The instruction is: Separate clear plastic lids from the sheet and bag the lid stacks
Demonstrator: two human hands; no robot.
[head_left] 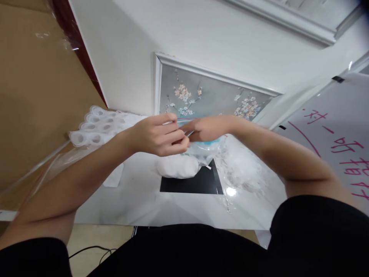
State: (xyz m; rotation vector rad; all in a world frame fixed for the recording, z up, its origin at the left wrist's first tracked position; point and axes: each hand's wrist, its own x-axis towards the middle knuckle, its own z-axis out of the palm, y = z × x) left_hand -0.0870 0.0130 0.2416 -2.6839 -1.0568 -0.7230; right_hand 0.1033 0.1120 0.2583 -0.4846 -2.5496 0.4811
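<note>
My left hand (157, 134) and my right hand (206, 129) meet above a white marble-look table (138, 207). Both pinch the top edge of a clear plastic zip bag (198, 152) with a blue strip along its opening. The bag hangs down onto the table and holds white round pieces (178, 167) at its bottom. My fingers hide most of the bag's opening. Under the bag lies a black square (198, 182) on the table.
A clear plastic tray with round cups (96, 127) sits at the table's far left. More clear plastic wrap (245, 169) lies right of the bag. A flower picture (213, 98) leans on the white wall. A whiteboard with red writing (337, 130) stands at the right.
</note>
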